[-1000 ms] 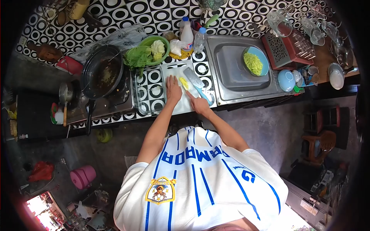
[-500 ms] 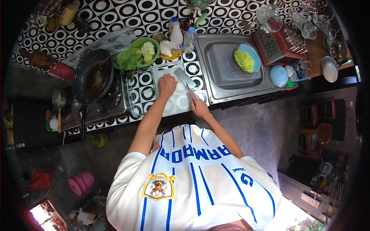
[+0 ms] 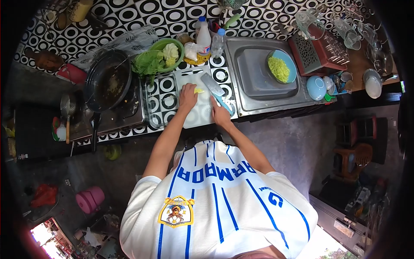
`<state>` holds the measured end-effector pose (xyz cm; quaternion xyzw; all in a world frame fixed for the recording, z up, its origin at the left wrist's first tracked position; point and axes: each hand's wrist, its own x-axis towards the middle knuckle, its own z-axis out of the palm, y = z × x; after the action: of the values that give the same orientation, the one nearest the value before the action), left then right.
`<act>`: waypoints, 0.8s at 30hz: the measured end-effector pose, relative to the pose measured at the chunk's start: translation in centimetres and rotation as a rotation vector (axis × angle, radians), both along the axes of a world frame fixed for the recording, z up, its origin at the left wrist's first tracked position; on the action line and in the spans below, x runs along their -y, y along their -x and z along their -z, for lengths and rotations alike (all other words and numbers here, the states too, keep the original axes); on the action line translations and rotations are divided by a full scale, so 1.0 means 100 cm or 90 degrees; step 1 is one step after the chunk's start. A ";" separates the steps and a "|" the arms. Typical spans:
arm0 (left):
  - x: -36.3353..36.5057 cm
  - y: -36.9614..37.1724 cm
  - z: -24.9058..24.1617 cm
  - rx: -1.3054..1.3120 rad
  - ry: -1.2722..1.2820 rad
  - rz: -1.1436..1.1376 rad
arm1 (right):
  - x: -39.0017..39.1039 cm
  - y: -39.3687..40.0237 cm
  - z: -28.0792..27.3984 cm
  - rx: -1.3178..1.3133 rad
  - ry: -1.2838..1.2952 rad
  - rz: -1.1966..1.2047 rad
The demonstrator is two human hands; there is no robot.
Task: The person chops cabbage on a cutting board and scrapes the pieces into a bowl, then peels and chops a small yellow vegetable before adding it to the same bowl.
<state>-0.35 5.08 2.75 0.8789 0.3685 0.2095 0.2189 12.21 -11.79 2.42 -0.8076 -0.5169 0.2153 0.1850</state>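
Note:
My left hand [image 3: 188, 96] is over a translucent cutting board [image 3: 199, 113], fingers closed on a pale yellow-green vegetable piece [image 3: 198, 90] that shows at the fingertips. A cleaver [image 3: 212, 84] with a turquoise handle lies slanted at the board's right side. My right hand [image 3: 220, 114] is just left of that handle, which is largely uncovered. Its fingers look loosely extended and do not wrap the handle; their tips are small in view. Behind the board, a green basin [image 3: 178, 64] holds leafy greens [image 3: 146, 64] and a pale cabbage-like chunk [image 3: 170, 52].
A dark wok [image 3: 108, 82] sits on the stove at left. Bottles [image 3: 203, 36] stand behind the board. To the right is a steel sink [image 3: 235, 105] with a grey tub [image 3: 254, 82] and a blue bowl [image 3: 290, 64] of shredded yellow-green vegetable. A red rack [image 3: 317, 49] is beyond.
My right hand has shifted left off the cleaver's handle, while the cleaver stays where it was. The yellow-green piece now shows at my left fingertips. The view has shifted slightly.

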 end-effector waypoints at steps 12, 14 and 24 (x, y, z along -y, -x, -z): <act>0.027 -0.005 0.021 -0.153 -0.127 0.107 | -0.037 0.013 -0.006 0.010 -0.022 -0.017; 0.031 -0.003 0.018 -0.172 -0.140 0.110 | -0.037 0.014 -0.008 -0.004 -0.008 -0.006; 0.035 -0.006 0.029 -0.129 -0.126 0.125 | -0.033 -0.031 -0.022 0.032 -0.101 0.143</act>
<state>0.27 1.60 -0.16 0.9445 0.2786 0.1324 0.1126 15.36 -8.46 4.63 -0.8483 -0.4432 0.1316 0.2581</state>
